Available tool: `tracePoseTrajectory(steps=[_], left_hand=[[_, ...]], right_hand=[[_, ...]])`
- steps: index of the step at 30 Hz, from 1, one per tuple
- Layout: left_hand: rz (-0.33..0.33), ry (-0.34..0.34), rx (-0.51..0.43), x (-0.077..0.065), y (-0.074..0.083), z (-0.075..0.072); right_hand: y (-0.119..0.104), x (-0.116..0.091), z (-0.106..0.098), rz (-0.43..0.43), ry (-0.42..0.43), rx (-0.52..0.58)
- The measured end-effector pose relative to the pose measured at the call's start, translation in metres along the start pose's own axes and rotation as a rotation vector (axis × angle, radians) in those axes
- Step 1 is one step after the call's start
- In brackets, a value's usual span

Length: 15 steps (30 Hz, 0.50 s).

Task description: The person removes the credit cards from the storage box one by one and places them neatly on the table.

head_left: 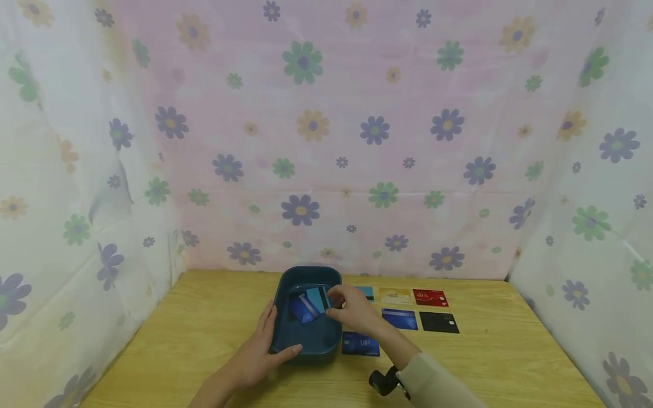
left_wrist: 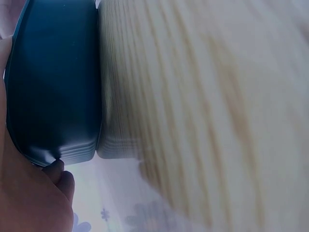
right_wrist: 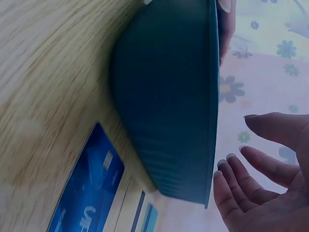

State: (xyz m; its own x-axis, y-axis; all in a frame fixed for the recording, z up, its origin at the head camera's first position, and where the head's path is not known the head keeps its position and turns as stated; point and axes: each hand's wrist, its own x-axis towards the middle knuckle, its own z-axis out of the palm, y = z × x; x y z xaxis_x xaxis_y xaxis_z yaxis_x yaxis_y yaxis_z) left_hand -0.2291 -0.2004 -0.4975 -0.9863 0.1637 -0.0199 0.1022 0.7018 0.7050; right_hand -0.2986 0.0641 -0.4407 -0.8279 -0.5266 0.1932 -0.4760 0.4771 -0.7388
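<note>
A dark teal plastic tray (head_left: 306,345) stands on the table with a blue card (head_left: 305,309), a light blue card (head_left: 315,298) and part of a dark card inside. My left hand (head_left: 255,348) grips its near left corner, fingers along the outer wall and thumb over the front rim. Over the right rim hovers my right hand (head_left: 354,309), its fingertips close to the light blue card. The right wrist view shows that hand's thumb and fingers (right_wrist: 256,193) apart, with nothing between them. A blue VIP card (head_left: 360,344) lies just right of the tray.
Right of the tray lie another light blue card (head_left: 367,292), a gold card (head_left: 395,296), a red card (head_left: 431,298), a blue card (head_left: 400,319) and a black card (head_left: 440,322). A black device (head_left: 382,381) sits by my right sleeve. Flowered cloth surrounds the wooden table (head_left: 204,317).
</note>
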Motion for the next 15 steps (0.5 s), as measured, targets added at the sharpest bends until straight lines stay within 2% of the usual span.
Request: tracePoseTrajectory(steps=[5,10,15], left_hand=[[0.000,0.001,0.019,0.000,0.000,0.000],[0.009,0.005,0.038,-0.001,-0.001,-0.001],[0.021,0.007,0.042,-0.001,-0.001,0.001]], right_hand=[[-0.005,0.011,0.012,0.023,-0.014,0.022],[-0.014,0.020,0.024,0.111,-0.018,0.117],[-0.018,0.029,0.039,0.196,0.005,0.146]])
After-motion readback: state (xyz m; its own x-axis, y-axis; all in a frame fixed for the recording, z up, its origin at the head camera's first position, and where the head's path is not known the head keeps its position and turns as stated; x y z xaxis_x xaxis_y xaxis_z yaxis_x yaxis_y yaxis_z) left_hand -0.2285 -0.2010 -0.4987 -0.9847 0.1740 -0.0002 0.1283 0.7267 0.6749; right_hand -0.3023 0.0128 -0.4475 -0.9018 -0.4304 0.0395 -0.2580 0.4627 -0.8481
